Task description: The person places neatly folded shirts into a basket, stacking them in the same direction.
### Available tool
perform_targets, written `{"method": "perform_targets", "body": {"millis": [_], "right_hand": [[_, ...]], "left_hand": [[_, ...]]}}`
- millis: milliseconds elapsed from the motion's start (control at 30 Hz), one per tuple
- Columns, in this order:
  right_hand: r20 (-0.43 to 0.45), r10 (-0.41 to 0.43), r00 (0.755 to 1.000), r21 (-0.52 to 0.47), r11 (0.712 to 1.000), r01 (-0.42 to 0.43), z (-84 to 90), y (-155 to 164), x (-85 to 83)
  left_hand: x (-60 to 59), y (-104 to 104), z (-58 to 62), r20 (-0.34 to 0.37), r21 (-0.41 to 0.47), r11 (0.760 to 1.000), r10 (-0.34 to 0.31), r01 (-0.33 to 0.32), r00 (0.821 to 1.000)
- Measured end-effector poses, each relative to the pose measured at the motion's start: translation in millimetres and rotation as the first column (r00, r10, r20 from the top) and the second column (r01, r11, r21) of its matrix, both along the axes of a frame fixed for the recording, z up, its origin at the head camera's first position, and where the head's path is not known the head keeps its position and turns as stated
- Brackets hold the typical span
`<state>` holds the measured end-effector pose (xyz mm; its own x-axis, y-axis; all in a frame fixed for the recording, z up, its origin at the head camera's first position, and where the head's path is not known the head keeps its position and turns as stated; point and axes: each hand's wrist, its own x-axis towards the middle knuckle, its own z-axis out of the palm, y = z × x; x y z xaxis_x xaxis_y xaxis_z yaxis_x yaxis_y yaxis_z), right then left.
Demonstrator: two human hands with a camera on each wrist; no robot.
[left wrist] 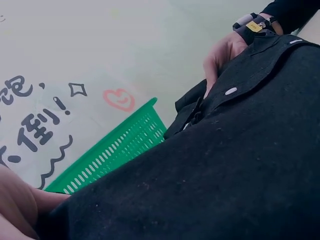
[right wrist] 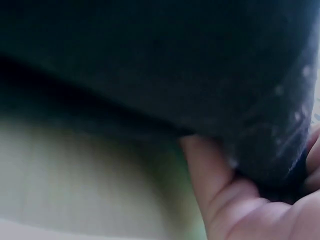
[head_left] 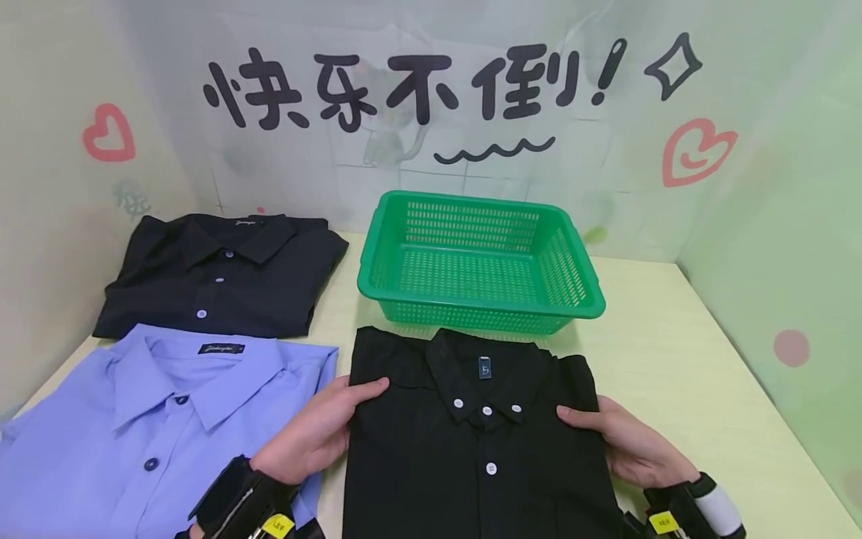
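Folded black button-down shirt [head_left: 411, 464] nearest, before green plastic basket [head_left: 481, 302]. Left-hand grip [head_left: 313, 434] and right-hand grip [head_left: 636, 445] pinch opposite side edges, thumbs on top; likely to hold fold flat. Light-blue shirt [head_left: 81, 434] left of it on table [head_left: 673, 337], second black shirt [head_left: 168, 277] behind blue one.

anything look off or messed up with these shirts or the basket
Nothing clearly stands out: no spill or damage shows, and the green basket stands upright. The only slight oddity is pale specks on the held black shirt in the right wrist view, too blurred to tell whether lint or glare.
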<state>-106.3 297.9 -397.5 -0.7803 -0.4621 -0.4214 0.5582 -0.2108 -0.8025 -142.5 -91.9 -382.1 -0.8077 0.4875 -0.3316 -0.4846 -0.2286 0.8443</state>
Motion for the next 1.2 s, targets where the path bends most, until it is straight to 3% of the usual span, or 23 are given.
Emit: {"method": "perform_targets", "body": {"millis": [233, 467, 667, 867, 1033, 1200], "right_hand": [[-0.06, -0.019, 0.998, 0.086, 0.996, 0.024, 13.0, 0.5, 3.7], [-0.099, 0.011, 0.995, 0.112, 0.994, 0.001, 29.0, 0.0, 9.2], [-0.146, 0.013, 0.989, 0.155, 0.988, 0.01, 36.8, -4.6, 11.5], [-0.187, 0.023, 0.982, 0.17, 0.985, 0.009, 49.7, -3.7, 17.9], [-0.236, 0.055, 0.97, 0.217, 0.976, -0.002, 65.5, 0.5, 16.6], [-0.275, 0.065, 0.959, 0.277, 0.961, 0.015, 82.2, -1.1, 3.2]], "left_hand": [[1.6, -2.1, 7.6, -0.006, -0.016, 0.999, 0.04, -0.04, 0.999], [9.7, -5.5, 19.6, 0.007, -0.047, 0.998, 0.034, -0.034, 0.999], [16.2, -11.9, 34.7, 0.002, -0.077, 0.996, 0.035, -0.035, 0.999], [18.6, -12.2, 52.9, -0.051, -0.095, 0.995, 0.009, -0.014, 0.999], [12.9, -8.6, 67.2, -0.104, -0.109, 0.994, -0.008, -0.004, 0.995], [-1.3, -7.7, 81.8, -0.149, -0.139, 0.99, 0.004, -0.025, 0.989]]}}
